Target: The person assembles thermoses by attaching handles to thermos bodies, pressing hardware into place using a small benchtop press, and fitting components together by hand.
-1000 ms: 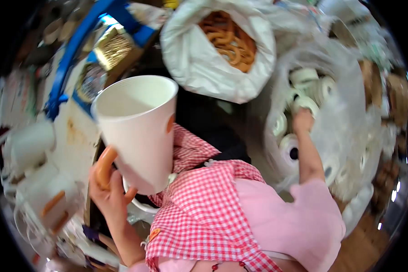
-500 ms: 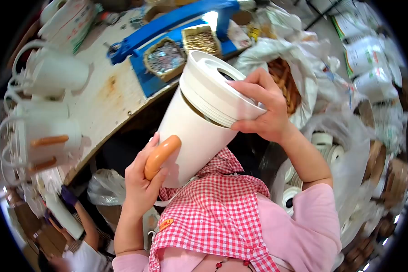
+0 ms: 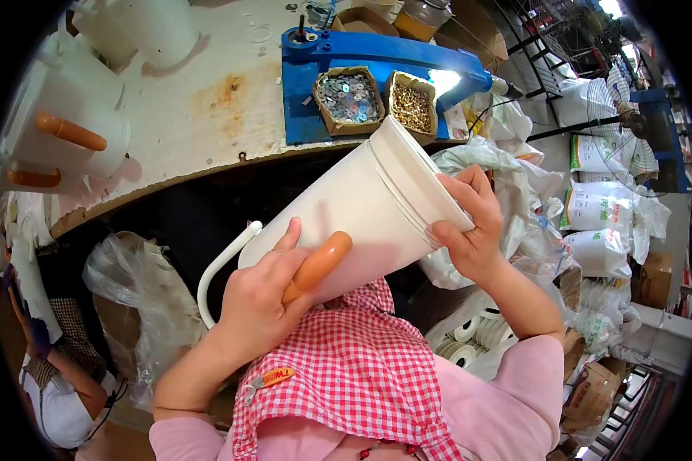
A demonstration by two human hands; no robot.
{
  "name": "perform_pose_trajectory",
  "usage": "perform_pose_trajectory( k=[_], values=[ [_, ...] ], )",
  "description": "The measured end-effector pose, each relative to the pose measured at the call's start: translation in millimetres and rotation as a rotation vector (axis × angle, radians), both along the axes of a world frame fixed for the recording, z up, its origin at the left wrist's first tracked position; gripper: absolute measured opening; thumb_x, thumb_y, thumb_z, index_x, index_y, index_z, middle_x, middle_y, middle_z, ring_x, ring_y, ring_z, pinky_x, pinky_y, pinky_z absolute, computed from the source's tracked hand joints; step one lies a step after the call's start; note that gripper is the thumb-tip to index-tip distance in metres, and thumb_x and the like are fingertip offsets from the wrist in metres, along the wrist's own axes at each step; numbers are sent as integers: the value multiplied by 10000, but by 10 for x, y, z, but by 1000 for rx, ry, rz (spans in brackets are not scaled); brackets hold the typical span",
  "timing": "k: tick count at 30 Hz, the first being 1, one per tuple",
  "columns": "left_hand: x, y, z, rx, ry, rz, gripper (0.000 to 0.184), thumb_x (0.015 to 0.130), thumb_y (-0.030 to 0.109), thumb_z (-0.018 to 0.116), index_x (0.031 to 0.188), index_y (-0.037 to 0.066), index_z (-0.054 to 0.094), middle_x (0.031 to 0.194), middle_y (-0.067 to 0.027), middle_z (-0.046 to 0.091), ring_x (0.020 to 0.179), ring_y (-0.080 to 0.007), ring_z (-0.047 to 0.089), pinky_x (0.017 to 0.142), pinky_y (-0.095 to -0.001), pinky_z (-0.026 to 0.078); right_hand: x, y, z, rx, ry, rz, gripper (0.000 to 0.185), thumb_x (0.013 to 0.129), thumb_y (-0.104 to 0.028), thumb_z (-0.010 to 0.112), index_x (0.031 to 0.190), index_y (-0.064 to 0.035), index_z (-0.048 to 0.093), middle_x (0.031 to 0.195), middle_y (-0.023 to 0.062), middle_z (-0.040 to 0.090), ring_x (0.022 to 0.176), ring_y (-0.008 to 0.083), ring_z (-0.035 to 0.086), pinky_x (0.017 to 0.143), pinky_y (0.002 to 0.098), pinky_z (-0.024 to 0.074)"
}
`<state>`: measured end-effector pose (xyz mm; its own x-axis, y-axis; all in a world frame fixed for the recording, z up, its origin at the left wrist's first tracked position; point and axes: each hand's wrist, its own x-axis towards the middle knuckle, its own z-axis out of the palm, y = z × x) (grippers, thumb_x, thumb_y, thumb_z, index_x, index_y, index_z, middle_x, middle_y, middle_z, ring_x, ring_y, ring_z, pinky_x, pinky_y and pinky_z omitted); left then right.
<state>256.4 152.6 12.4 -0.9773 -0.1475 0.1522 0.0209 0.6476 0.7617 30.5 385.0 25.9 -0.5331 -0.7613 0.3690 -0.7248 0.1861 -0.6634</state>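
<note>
A large white plastic pail (image 3: 338,200) lies tilted across my lap, its wide end up and to the right. My left hand (image 3: 265,296) is closed round the orange-brown side grip (image 3: 319,265), with the thumb up along the white wall. My right hand (image 3: 473,223) grips the white lid (image 3: 407,165) at its rim; the fingertips behind the edge are hidden. The lid seems seated against the pail, its top face turned out of sight. A curved white handle (image 3: 215,273) sticks out at the lower left end.
On the workbench (image 3: 184,107) stand a blue press (image 3: 392,58), a tray of washers (image 3: 350,97), a tray of brass rivets (image 3: 411,104) and several white pails (image 3: 69,115). White rings (image 3: 469,338) lie in a bag at right. Another person (image 3: 61,384) works at lower left.
The pail has turned clockwise, and its lid end has swung right and away from me. The gap under the lid no longer shows. My view has shifted too.
</note>
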Motion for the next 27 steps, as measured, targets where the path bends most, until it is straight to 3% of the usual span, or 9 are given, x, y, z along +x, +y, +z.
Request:
perform_pose_trajectory(
  k=[4,10,12,14,15,19,22,23,27],
  values=[
    [57,140,59,0,-134,52,538,734,73,778,1235,27,586,1385,-315,529,977,-402,699,815,-379,571,88,-176,20,37,-17,-56,486,858,-338,750,1217,-21,671,894,92,509,822,217,510,729,338,423],
    [43,231,48,-60,-171,132,565,758,94,780,1280,41,570,1416,-315,498,927,-394,707,732,-396,588,28,-454,155,174,-151,-80,363,908,-277,696,1141,-2,652,942,101,501,863,218,515,806,332,436],
    [65,235,-46,-52,22,123,440,839,161,721,1232,45,558,1392,-347,496,729,-388,706,562,-411,581,-93,-483,318,198,-372,15,296,931,-251,647,1108,-15,618,1029,82,554,941,191,537,892,317,433],
    [152,215,-56,-122,36,89,444,843,168,717,1247,60,568,1399,-334,498,765,-364,709,585,-410,585,-658,-441,64,74,-443,154,394,1045,-380,412,1127,-62,629,1146,75,635,1013,167,566,927,341,443],
    [174,188,-28,-90,41,80,438,846,183,719,1246,71,580,1406,-308,506,761,-356,710,607,-404,587,-976,-478,101,65,-450,-36,540,1069,-503,322,1173,-56,607,1101,45,640,1013,141,592,927,297,461],
    [403,106,30,-8,-52,143,426,808,204,782,1185,78,629,1421,-182,555,865,-330,722,702,-365,594,-738,-814,-516,114,-663,174,712,1047,-608,249,1403,-38,485,1268,123,599,1199,189,535,1068,346,383],
    [463,11,-14,11,-16,222,472,771,200,817,1188,68,639,1401,-152,582,871,-328,719,731,-364,593,-659,-928,-371,-54,-1087,198,735,1055,-590,259,1514,-28,373,1375,170,558,1247,258,534,1083,371,410],
    [457,-83,38,56,83,268,507,740,174,841,1195,61,648,1306,-148,645,875,-334,712,761,-352,590,-706,-991,-300,71,-652,174,730,1058,-584,243,1512,-26,368,1386,179,550,1222,253,555,1055,366,439],
    [849,-670,690,-202,106,422,481,765,248,813,1207,123,670,990,-92,686,770,-295,697,647,-352,565,-791,-924,-251,-215,-982,232,700,1053,-577,273,1471,-31,400,1294,180,607,1057,220,636,909,319,522]
  ],
)
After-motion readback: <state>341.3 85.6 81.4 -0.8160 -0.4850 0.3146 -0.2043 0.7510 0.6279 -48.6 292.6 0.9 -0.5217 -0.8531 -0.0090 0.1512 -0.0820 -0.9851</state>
